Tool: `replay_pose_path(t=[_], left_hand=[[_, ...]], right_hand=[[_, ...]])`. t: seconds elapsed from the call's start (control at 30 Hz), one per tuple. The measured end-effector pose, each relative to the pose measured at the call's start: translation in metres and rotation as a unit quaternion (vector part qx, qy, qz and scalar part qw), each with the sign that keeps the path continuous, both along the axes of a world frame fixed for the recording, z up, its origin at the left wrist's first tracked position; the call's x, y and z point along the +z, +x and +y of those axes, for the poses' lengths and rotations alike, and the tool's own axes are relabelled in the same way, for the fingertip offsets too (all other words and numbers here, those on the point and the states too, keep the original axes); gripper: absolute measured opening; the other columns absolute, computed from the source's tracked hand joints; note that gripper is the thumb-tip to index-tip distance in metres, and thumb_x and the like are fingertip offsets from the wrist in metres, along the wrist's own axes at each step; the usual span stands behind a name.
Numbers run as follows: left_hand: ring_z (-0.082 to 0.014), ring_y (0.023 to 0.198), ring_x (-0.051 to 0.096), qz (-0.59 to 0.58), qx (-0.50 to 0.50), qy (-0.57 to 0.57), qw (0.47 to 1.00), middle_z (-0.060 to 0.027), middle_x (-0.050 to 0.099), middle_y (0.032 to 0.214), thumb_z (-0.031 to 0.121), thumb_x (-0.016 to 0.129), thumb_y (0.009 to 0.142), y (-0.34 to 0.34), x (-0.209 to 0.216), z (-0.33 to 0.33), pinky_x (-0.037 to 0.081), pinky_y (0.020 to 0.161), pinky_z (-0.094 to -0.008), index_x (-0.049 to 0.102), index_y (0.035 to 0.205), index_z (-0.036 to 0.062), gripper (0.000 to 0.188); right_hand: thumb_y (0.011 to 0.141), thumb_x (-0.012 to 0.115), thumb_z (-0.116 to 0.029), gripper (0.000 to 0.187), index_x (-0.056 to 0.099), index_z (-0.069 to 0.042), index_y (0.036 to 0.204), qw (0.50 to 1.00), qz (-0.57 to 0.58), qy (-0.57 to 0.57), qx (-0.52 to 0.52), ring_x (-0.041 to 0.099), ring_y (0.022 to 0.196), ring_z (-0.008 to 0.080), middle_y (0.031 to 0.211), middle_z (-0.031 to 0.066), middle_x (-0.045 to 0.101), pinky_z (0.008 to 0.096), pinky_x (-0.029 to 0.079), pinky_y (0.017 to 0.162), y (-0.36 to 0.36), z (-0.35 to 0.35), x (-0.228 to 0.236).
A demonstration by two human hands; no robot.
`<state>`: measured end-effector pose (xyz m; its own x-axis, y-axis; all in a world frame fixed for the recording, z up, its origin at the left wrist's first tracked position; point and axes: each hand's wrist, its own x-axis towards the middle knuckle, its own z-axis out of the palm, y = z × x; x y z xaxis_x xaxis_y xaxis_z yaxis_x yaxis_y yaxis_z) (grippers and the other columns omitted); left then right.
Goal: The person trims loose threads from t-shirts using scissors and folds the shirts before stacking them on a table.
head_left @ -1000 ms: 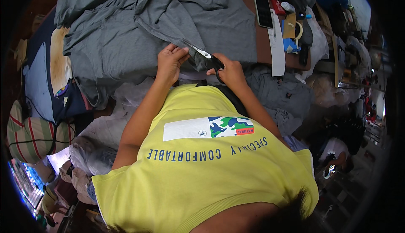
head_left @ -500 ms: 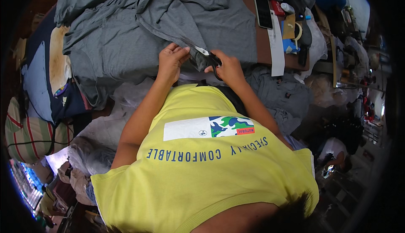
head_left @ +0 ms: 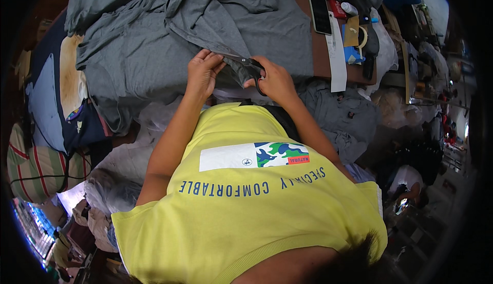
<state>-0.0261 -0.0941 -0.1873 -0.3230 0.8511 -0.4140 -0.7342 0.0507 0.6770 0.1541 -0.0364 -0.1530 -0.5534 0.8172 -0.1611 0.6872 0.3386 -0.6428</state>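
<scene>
A grey T-shirt (head_left: 138, 52) lies spread across the table before me, with a narrow part of it, perhaps a sleeve, drawn toward my body. My left hand (head_left: 204, 70) is closed, thumb and fingers pinching the edge of that grey cloth. In my right hand (head_left: 276, 81) is a pair of black-handled scissors (head_left: 241, 59), my fingers through the handles. The blades point left along the cloth edge, their tips close to my left fingertips. Whether the blades are fully closed is hard to make out.
Right of the shirt, a phone (head_left: 320, 14) and a long white paper strip (head_left: 336, 58) lie on the brown tabletop (head_left: 304, 6), beside a roll of tape (head_left: 362, 37) and small items. More grey garments (head_left: 341, 112) hang below the table edge. A striped cushion (head_left: 49, 173) is at left.
My left hand has shifted slightly left and up along the cloth edge. The scissors have tilted a little flatter, and their blades look closer together.
</scene>
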Motion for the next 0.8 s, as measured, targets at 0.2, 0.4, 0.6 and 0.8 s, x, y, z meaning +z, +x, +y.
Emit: replay_pose_path(t=[0.2,0.4,0.6,0.8], left_hand=[[-0.0126,0.077,0.058,0.004,0.002,0.002,1.000,-0.0056,0.057,0.082,-0.002,0.057,0.077,-0.001,0.004,0.001,0.050,0.073,-0.0247,0.050,0.092,-0.0009,0.016],[-0.0132,0.076,0.059,0.006,0.006,0.000,1.000,-0.0064,0.058,0.084,-0.002,0.057,0.077,0.000,0.001,0.000,0.050,0.071,-0.0245,0.050,0.093,-0.0014,0.018],[-0.0138,0.077,0.059,0.015,-0.001,0.001,1.000,-0.0071,0.059,0.086,-0.003,0.058,0.077,0.000,0.001,-0.001,0.050,0.071,-0.0244,0.050,0.095,-0.0023,0.020],[-0.0136,0.078,0.058,0.015,-0.004,-0.007,1.000,-0.0064,0.058,0.086,-0.001,0.058,0.077,0.001,0.006,-0.002,0.049,0.072,-0.0254,0.050,0.095,-0.0010,0.020]], right_hand=[[0.059,0.076,-0.026,0.051,0.055,-0.008,0.102,0.998,0.043,0.044,0.016,0.060,0.064,0.0280,0.072,0.0141,0.060,0.0334,0.044,0.056,0.004,0.004,-0.026],[0.063,0.068,-0.009,0.039,0.055,-0.007,0.100,0.995,0.084,0.058,0.017,0.058,0.057,0.0292,0.063,0.0145,0.057,0.0355,0.044,0.053,0.002,-0.001,-0.020],[0.061,0.072,-0.020,0.044,0.056,-0.007,0.100,0.998,0.028,0.049,0.012,0.058,0.055,0.0288,0.060,0.0130,0.057,0.0352,0.044,0.051,-0.011,0.005,-0.009],[0.056,0.078,-0.027,0.056,0.055,-0.004,0.102,0.999,0.029,0.007,0.019,0.061,0.069,0.0281,0.079,0.0190,0.060,0.0322,0.045,0.059,-0.005,0.004,-0.015]])
